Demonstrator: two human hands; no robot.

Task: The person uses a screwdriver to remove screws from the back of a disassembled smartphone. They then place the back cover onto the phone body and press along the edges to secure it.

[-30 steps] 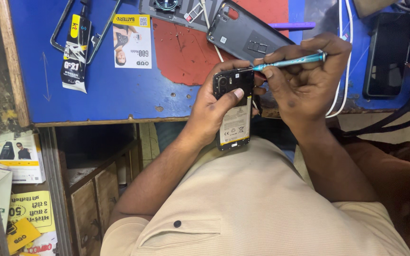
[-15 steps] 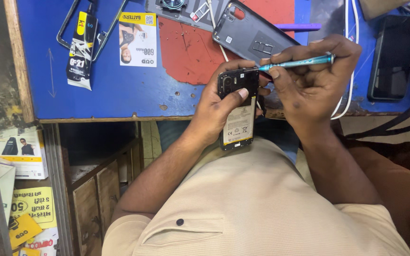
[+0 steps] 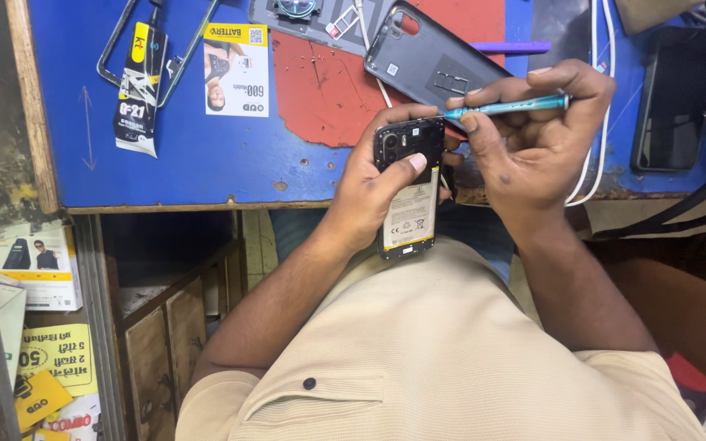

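My left hand grips an opened black phone with its back removed, the battery label showing; my thumb presses across its upper part. My right hand holds a thin teal-handled screwdriver, its tip touching the phone's top right corner near the camera block. Both hands hover just in front of the near edge of the blue workbench, above my beige shirt.
On the bench lie a grey phone back cover, a red mat, a black glue tube, a printed card, a metal frame, white cables and a dark phone. Wooden drawers and packaging stand at lower left.
The view has shifted slightly; my hands keep the same hold, with the screwdriver still at the phone's top corner.
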